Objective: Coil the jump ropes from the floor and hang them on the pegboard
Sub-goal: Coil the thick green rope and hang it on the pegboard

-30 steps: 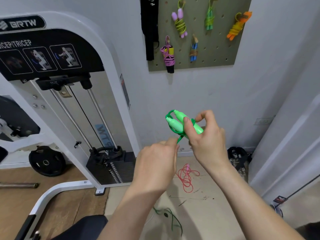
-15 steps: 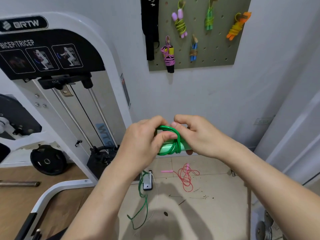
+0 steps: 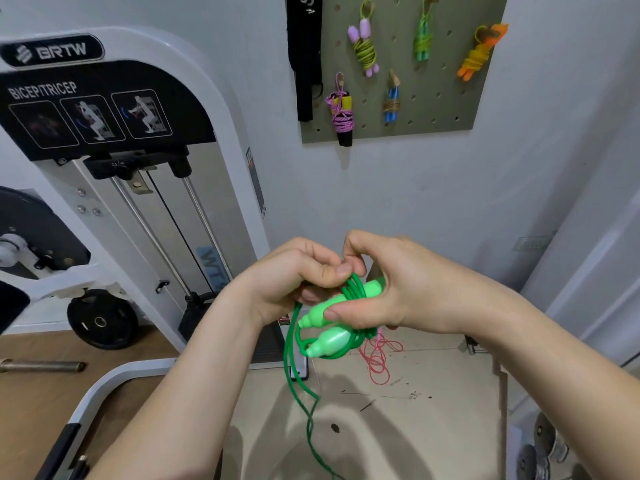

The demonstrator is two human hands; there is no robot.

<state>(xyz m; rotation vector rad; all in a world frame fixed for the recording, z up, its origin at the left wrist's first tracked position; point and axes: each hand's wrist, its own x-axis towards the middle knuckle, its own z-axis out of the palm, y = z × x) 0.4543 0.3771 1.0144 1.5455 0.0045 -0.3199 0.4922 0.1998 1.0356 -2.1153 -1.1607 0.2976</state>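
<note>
Pegboard (image 3: 440,112) lower right corner bare, top row and lower left taken by hung coiled ropes (image 3: 365,50), black strap (image 3: 304,57) covering its left edge, bare wall (image 3: 415,188) beneath, weight machine (image 3: 138,209) close at left, red rope (image 3: 377,362) loose on floor (image 3: 433,427).

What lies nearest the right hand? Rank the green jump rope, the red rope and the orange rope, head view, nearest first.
1. green jump rope: held in the right hand, centre.
2. red rope: on the floor, just below that hand.
3. orange rope: hung high on the pegboard, upper right.
</note>
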